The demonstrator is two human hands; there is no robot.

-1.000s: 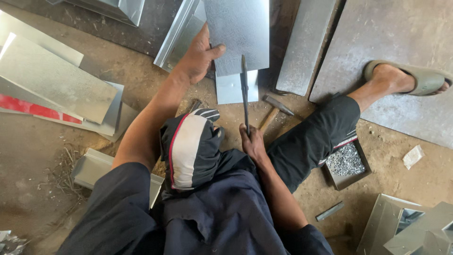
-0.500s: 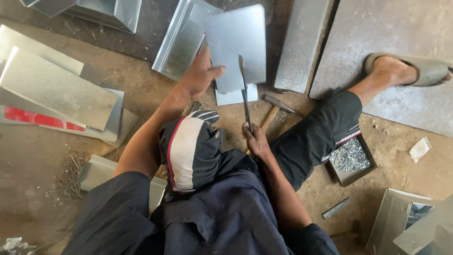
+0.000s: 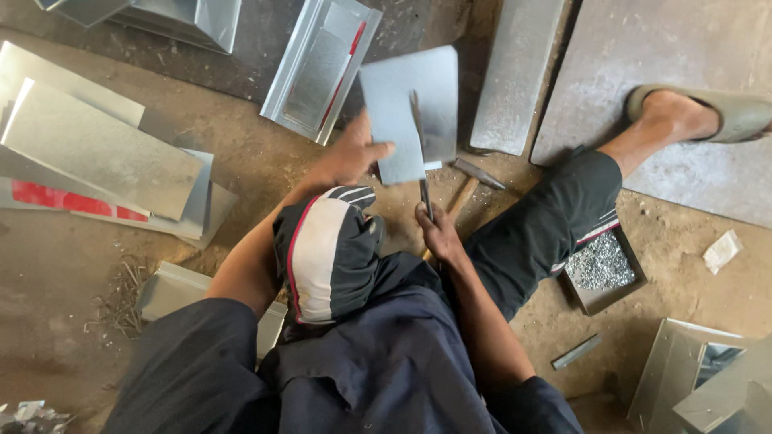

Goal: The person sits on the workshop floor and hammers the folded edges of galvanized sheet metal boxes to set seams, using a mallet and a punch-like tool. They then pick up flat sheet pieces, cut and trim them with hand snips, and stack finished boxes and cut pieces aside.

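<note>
- Head view: I see the left hand (image 3: 354,157) gripping the near left edge of a flat grey metal sheet (image 3: 410,108), thumb laid over its top face and fingers hidden beneath. The sheet sits just above frame centre, toward 12 o'clock from the person's capped head, its longer sides running roughly 12 to 6.
- The right hand (image 3: 437,233) is clenched round the lower end of a thin metal tool (image 3: 420,153). The tool's long axis runs almost straight from 6 to 12, its upper end lying across the sheet's face.
- A hammer (image 3: 470,181) lies on the dirt floor (image 3: 257,161) just at 3 o'clock of the tool, head away from the person, wooden handle slanting back toward the right hand.
- At 4 o'clock from that hand, beside the bent right leg, stands a small tray of rivets (image 3: 601,265).
- A folded metal channel (image 3: 322,68) lies at 10 o'clock of the sheet; more folded panels (image 3: 96,149) are stacked at 9 o'clock.
</note>
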